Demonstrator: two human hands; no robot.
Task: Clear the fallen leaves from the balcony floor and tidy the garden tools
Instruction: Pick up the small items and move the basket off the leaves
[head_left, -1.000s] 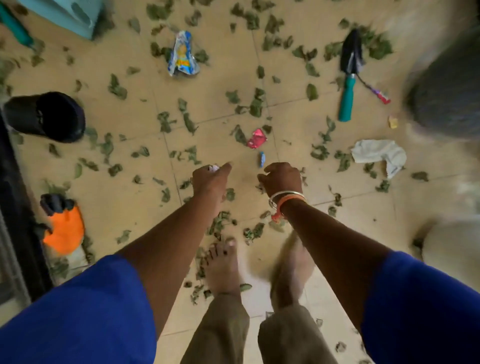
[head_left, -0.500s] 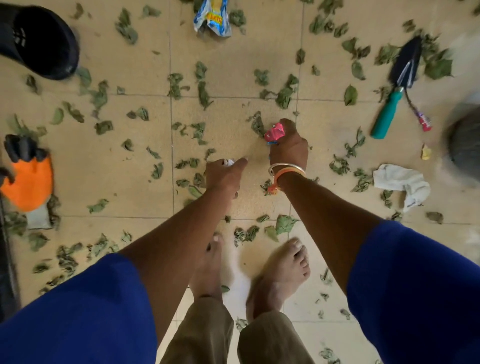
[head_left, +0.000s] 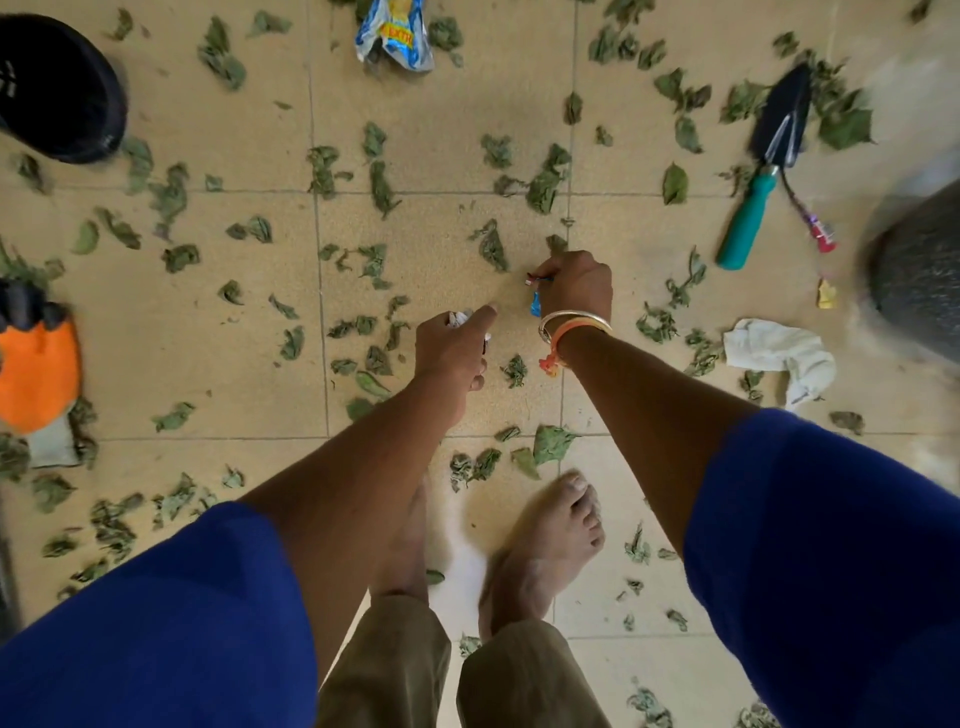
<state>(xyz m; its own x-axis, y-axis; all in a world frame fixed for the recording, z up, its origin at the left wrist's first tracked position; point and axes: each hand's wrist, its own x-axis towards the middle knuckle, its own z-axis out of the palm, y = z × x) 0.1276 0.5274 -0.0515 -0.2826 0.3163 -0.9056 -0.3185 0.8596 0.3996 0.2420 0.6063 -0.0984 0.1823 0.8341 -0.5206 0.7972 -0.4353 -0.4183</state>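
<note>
Right hand (head_left: 574, 285) pinching small colourful wrappers (head_left: 535, 304), low over the leafy floor (head_left: 249, 364).
Left hand (head_left: 451, 349) curled round a crumpled white scrap (head_left: 459, 318); trowel (head_left: 748, 223) lies off right.

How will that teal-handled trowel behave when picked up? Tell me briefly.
The trowel likely stays stiff: dark metal blade, solid-looking handle. Probably blade-heavy, so it may tip forward if gripped at the handle's end.

You're over a tan speckled tile floor (head_left: 441, 130), thin grout lines (head_left: 313, 119) gridding it; light soft and even, paler blurred patch (head_left: 904, 88) upper right, dark strip (head_left: 6, 582) at your far left edge
</note>
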